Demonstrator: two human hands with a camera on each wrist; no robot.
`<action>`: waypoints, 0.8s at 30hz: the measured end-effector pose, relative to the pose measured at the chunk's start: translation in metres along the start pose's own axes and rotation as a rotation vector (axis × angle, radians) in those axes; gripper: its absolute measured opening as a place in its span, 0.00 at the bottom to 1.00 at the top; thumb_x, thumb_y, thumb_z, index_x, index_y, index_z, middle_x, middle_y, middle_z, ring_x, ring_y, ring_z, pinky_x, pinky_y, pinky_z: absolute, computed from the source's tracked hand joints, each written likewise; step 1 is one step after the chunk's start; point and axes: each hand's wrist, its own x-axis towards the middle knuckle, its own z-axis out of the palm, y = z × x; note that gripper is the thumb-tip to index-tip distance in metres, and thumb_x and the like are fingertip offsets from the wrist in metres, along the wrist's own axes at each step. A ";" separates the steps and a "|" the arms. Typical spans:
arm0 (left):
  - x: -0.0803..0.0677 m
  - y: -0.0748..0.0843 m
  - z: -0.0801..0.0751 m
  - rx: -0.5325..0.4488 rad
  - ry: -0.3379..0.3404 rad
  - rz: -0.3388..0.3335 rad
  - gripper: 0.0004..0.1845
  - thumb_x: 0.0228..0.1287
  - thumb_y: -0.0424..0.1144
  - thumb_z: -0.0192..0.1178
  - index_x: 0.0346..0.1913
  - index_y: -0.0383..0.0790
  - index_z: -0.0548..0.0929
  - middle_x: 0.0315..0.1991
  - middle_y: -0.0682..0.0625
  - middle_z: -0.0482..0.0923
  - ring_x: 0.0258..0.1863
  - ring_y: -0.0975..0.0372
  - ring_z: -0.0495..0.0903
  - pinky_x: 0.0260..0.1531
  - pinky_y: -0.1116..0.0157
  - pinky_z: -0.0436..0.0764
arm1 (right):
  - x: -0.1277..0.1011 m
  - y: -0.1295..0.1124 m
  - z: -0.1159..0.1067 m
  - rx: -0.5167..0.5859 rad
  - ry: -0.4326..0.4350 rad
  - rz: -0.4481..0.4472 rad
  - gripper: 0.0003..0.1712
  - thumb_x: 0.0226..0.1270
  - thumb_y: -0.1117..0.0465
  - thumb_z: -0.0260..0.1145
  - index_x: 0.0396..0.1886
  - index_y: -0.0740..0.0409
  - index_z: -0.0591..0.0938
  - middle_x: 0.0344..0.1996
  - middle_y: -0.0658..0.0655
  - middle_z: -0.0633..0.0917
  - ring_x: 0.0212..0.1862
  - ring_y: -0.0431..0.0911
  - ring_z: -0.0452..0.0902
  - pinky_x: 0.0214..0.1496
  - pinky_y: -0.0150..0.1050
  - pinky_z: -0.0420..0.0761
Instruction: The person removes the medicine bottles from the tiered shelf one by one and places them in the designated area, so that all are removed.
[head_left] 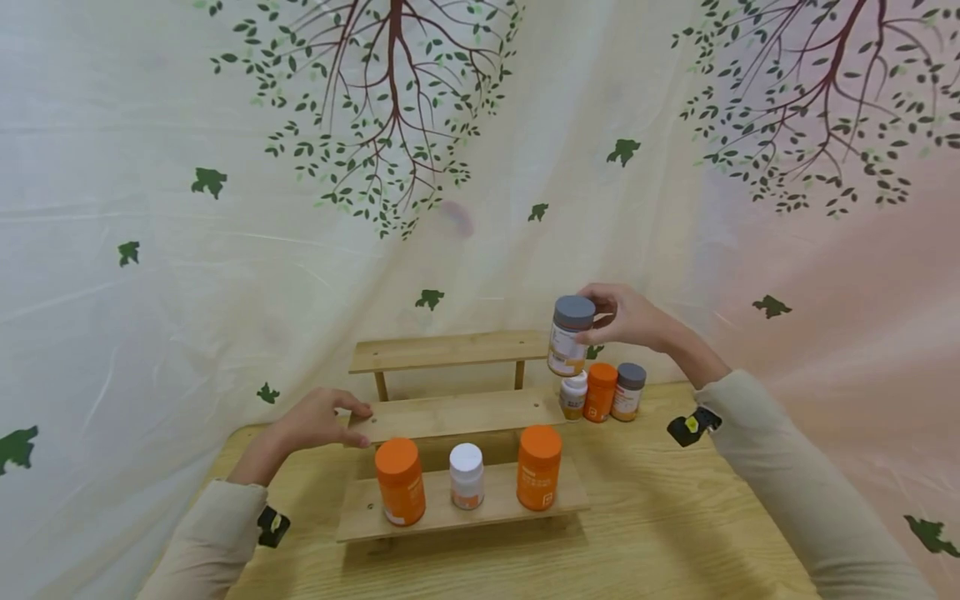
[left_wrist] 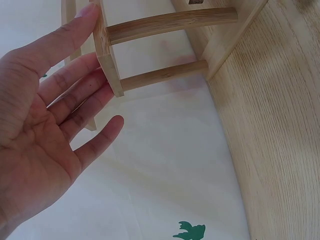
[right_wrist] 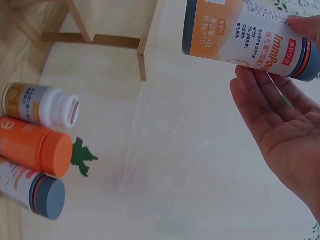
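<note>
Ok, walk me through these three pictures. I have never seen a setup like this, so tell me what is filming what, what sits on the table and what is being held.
No machine here: a person works with two bare hands and wears three cameras. The big picture comes from the head camera, looking forward and down. The other two come from cameras worn on the wrists, each looking at its own hand.

On the wooden table stands a three-step wooden rack. Its lowest step carries an orange bottle, a small white bottle and another orange bottle. Three more bottles stand on the table to the right of the rack.

The left hand rests with straight fingers against the end of the middle step; the left wrist view shows this up close. The right hand holds a grey-capped bottle in the air by its cap end, beside the top step.
</note>
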 end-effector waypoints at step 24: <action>0.000 -0.002 0.001 0.007 -0.001 -0.012 0.23 0.44 0.49 0.74 0.45 0.41 0.86 0.46 0.48 0.84 0.50 0.49 0.78 0.52 0.47 0.75 | -0.054 0.061 -0.035 -0.089 0.139 0.194 0.26 0.55 0.54 0.72 0.52 0.55 0.76 0.45 0.54 0.81 0.45 0.43 0.78 0.45 0.38 0.78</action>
